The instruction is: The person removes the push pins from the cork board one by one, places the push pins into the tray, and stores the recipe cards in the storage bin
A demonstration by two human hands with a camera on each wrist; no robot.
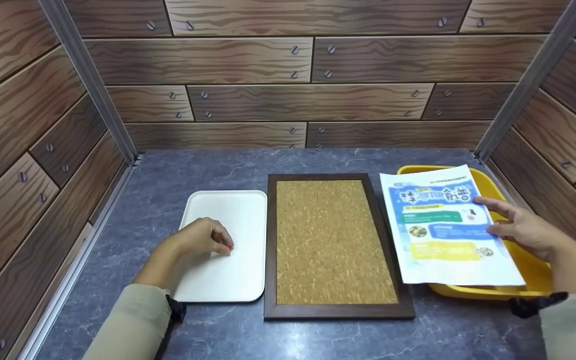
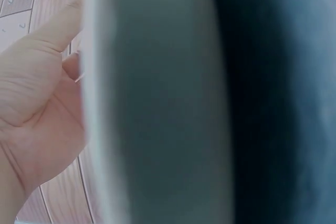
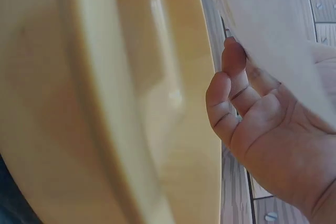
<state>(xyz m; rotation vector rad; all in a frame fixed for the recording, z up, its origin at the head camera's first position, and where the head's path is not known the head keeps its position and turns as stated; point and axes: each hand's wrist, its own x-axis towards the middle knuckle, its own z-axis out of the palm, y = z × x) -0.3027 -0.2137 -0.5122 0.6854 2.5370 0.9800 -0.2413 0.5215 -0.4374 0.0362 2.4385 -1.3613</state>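
Note:
Over the white tray point(image 1: 243, 215), my left hand point(image 1: 203, 237) has thumb and fingertips together, with a speck of a small red object point(image 1: 231, 247) showing between them. Most of that object is covered by the fingers, so I cannot tell its kind. In the left wrist view, the tray's blurred rim point(image 2: 163, 103) hides the fingertips. My right hand point(image 1: 528, 227) pinches a printed paper sheet point(image 1: 448, 270) by its right edge, thumb on top. The right wrist view shows the other fingers under the paper. The sheet overlaps the yellow basket point(image 1: 528, 260).
Between the tray and the sheet lies a cork board point(image 1: 335, 240) with a dark brown frame. All rest on a grey-blue marbled table point(image 1: 198, 170). Wood-patterned panels point(image 1: 248, 60) wall the table at the back and sides, with metal posts at the corners.

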